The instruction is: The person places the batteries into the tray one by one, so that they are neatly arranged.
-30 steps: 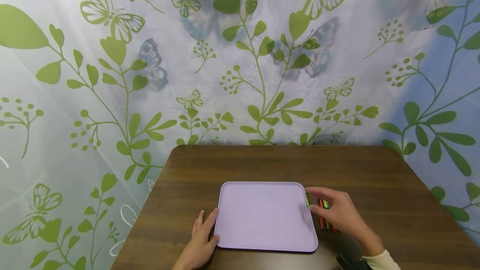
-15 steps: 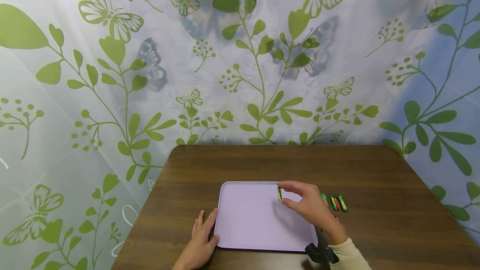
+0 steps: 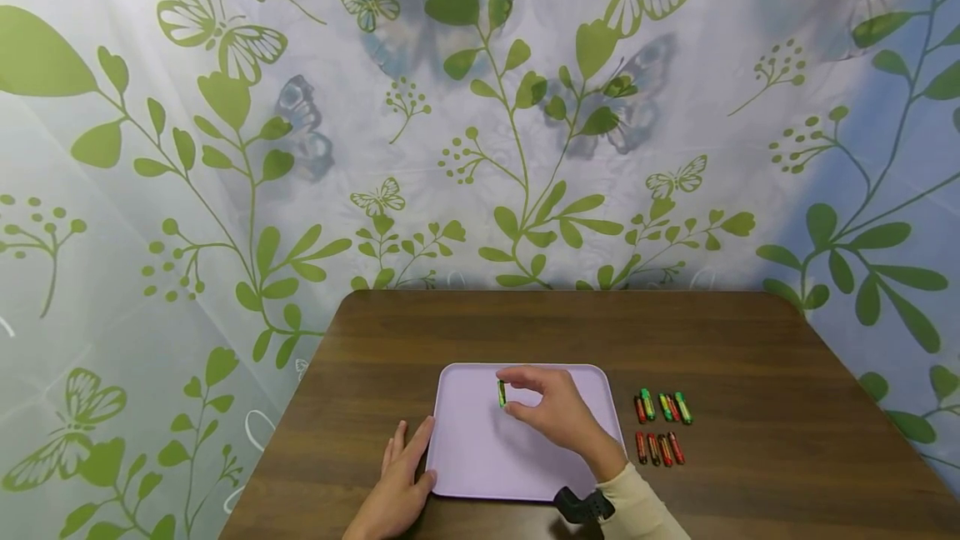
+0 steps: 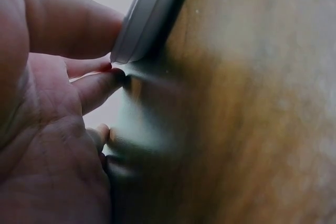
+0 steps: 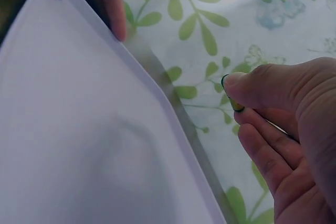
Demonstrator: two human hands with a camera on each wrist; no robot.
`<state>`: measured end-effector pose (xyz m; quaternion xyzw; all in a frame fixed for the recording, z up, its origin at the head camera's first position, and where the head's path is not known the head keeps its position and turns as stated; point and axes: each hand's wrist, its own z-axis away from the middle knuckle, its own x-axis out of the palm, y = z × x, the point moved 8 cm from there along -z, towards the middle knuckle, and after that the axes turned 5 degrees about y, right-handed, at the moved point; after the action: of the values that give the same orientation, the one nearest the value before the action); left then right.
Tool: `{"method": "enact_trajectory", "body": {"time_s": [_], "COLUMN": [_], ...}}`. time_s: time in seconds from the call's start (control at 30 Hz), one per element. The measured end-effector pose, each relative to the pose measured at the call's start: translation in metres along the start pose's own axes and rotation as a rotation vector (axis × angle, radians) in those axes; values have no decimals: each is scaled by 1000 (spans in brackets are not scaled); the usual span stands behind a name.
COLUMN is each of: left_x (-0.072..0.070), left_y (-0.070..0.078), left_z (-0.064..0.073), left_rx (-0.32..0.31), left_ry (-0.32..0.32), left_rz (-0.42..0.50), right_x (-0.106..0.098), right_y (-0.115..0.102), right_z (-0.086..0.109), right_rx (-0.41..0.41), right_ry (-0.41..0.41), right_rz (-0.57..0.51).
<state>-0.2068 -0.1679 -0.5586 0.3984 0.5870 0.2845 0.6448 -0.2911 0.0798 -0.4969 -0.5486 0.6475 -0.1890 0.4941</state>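
My right hand (image 3: 555, 407) pinches a small green-and-dark battery (image 3: 502, 394) between thumb and fingertips, above the left-middle part of the lilac tray (image 3: 480, 465). In the right wrist view the battery (image 5: 238, 103) is mostly covered by the thumb. On the tray's left side, my left hand (image 3: 399, 477) rests with straight fingers against the edge. The left wrist view shows its thumb (image 4: 73, 24) touching the tray rim (image 4: 144, 19). A shadow of the right hand falls on the tray.
Right of the tray, several red and green batteries (image 3: 666, 407) lie in a back row. Several red batteries (image 3: 660, 448) form a front row. The brown wooden table (image 3: 787, 390) meets a leaf-and-butterfly patterned cloth (image 3: 480, 148) behind.
My right hand has carried the battery leftward from the tray's right edge to over its left-middle part, uncovering the battery rows. The left hand has stayed at the tray's left edge.
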Motion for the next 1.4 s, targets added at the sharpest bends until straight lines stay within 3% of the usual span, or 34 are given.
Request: {"method": "enact_trajectory", "body": {"time_s": [0.33,0.73,1.03,1.23,1.4], "left_x": [-1,-5,-2,-3,-2], "left_y": [0,0,-1,2,1], "left_z": [0,0,0,-1,-2], "left_rx": [9,51,44,73,74], "left_ry": [26,66,51,61,57], "left_rz": [-6,-19,-10,-17,-16], "right_x": [53,105,124,128,129], "right_y": [-6,0,-1,-6,-5], "right_z": [-10,-12,-12,-13,-13], "right_rx": [7,13,-27,-63,-64], "right_ry": [-74,-165,-153,-138,-137], "right_rz": [-65,-8,105,198,213]}}
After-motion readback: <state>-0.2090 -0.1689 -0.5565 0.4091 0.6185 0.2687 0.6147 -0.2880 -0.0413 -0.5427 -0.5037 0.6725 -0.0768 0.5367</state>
